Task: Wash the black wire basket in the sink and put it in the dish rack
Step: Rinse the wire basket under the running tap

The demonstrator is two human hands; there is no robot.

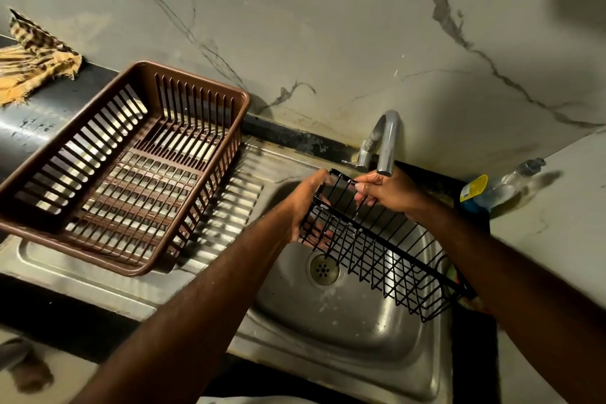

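a checked yellow cloth (31, 59) lies on the counter; a clear bottle (501, 188) lies beside the tap (385, 144).

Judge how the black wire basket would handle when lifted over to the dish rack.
The black wire basket looks stiff: its thin wires keep straight lines while both hands hold one end. Being mostly open gaps, it is probably light for its size. Wet under the tap, its wires may be slippery.

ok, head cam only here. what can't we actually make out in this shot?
- Water: the tap spout ends behind the right hand; flow too faint to tell.
- Left hand: fingertips hidden behind the black wire basket.
- Bottle: label too small and blurred to read.
- Item at the sink's right rim: hidden by basket and right forearm.
- Checked cloth: cut off by the left edge.
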